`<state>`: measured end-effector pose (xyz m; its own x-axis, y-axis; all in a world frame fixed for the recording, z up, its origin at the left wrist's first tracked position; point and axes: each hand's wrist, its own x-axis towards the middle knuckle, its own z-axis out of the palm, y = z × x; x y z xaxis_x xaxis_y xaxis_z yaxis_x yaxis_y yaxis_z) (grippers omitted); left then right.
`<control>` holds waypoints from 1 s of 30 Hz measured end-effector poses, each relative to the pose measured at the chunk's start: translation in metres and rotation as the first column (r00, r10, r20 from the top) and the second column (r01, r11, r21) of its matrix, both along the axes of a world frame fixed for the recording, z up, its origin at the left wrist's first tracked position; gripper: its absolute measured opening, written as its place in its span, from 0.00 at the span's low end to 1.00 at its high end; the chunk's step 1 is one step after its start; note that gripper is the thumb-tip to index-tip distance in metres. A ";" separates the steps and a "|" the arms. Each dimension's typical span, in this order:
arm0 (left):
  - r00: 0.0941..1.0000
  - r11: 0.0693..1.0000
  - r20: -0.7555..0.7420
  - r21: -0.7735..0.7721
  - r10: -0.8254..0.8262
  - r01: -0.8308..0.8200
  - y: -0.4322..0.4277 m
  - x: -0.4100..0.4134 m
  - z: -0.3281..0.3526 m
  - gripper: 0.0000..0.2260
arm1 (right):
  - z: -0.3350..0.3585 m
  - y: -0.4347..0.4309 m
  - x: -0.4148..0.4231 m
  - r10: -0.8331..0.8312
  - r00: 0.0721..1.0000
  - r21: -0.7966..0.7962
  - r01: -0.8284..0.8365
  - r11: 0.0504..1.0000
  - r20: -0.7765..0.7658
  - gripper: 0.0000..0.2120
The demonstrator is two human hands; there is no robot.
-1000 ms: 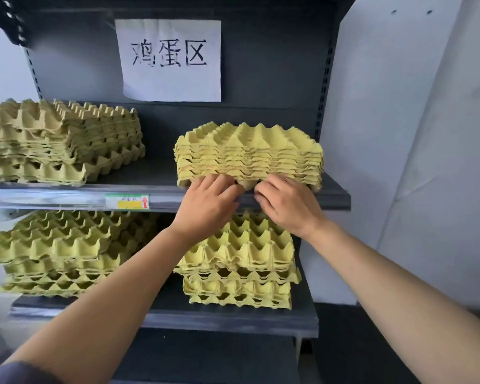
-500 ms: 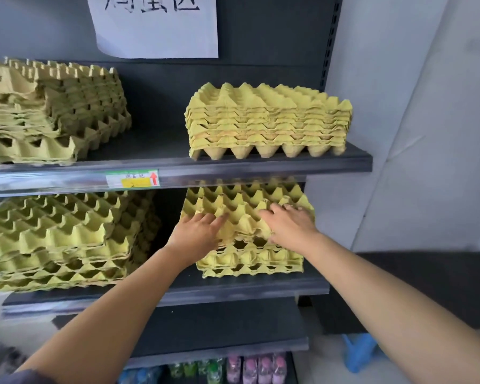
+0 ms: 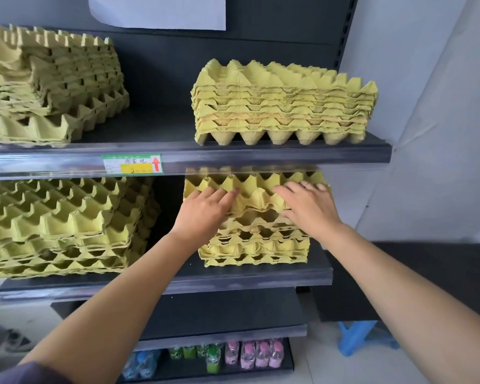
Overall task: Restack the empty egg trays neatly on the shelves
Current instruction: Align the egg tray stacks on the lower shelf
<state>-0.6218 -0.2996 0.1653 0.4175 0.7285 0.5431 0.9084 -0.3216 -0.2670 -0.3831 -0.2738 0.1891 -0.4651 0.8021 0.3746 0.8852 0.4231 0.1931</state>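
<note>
Atop the lower shelf's [image 3: 233,275] egg trays [image 3: 258,200], left hand [image 3: 203,212] and right hand [image 3: 308,206] press flat, fingers straight.

The left hand [image 3: 205,209] and right hand [image 3: 308,206] lie side by side on top of the lower-right tray stack [image 3: 255,245], which stands on the lower shelf [image 3: 233,275]. Directly above the hands, the upper-right tray stack [image 3: 283,106] sits on the upper shelf [image 3: 261,156]. Left of the left hand lies the lower-left tray stack [image 3: 61,225], with the upper-left tray stack [image 3: 50,87] above it. Bottles [image 3: 250,354] stand below the hands. A stool [image 3: 363,339] stands below and right of the right hand.
</note>
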 end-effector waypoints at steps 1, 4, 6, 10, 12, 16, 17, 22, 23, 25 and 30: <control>1.000 1.000 0.018 0.002 0.005 -0.005 0.002 0.003 0.002 0.32 | 0.002 0.003 0.002 0.000 1.000 -0.004 0.000 1.000 -0.010 0.28; 0.998 0.996 0.055 -0.088 0.036 -0.032 0.003 0.011 0.001 0.30 | 0.002 0.006 0.006 0.006 1.000 -0.049 -0.006 0.999 0.009 0.29; 0.997 0.990 0.069 -0.141 0.041 -0.031 0.001 0.010 -0.004 0.30 | 0.000 0.006 0.009 0.032 0.999 -0.073 -0.029 0.997 0.042 0.29; 0.998 0.995 0.059 -0.100 0.027 -0.021 -0.007 0.003 -0.019 0.30 | -0.006 0.004 0.010 0.079 0.992 -0.077 -0.072 0.994 0.095 0.29; 0.998 0.994 0.059 -0.108 0.026 -0.020 -0.011 0.001 -0.028 0.32 | -0.009 0.002 0.007 0.084 0.987 -0.076 -0.074 0.994 0.134 0.29; 0.991 0.975 0.010 -0.181 0.135 -0.131 -0.013 0.010 -0.036 0.39 | -0.018 -0.001 0.005 0.029 0.983 -0.100 -0.011 0.995 0.183 0.34; 0.986 0.971 -0.006 -0.174 0.167 -0.166 -0.014 0.013 -0.035 0.40 | -0.020 -0.001 0.006 0.021 0.982 -0.087 -0.005 0.996 0.186 0.35; 0.988 0.973 -0.053 -0.169 0.147 -0.154 -0.011 0.015 -0.043 0.38 | -0.029 -0.004 0.013 0.046 0.993 -0.132 -0.031 0.991 0.111 0.37; 0.989 0.975 -0.056 -0.171 0.134 -0.142 -0.012 0.016 -0.046 0.39 | -0.030 -0.005 0.016 0.047 0.995 -0.156 -0.033 0.987 0.083 0.37; 0.989 0.969 -0.072 -0.202 0.127 -0.139 -0.014 0.018 -0.048 0.38 | -0.032 -0.007 0.023 0.044 0.996 -0.176 -0.030 0.984 0.078 0.36; 0.990 0.958 0.002 -0.251 0.144 -0.139 -0.016 0.019 -0.038 0.35 | -0.031 -0.007 0.024 0.051 0.997 -0.127 -0.043 0.991 0.063 0.32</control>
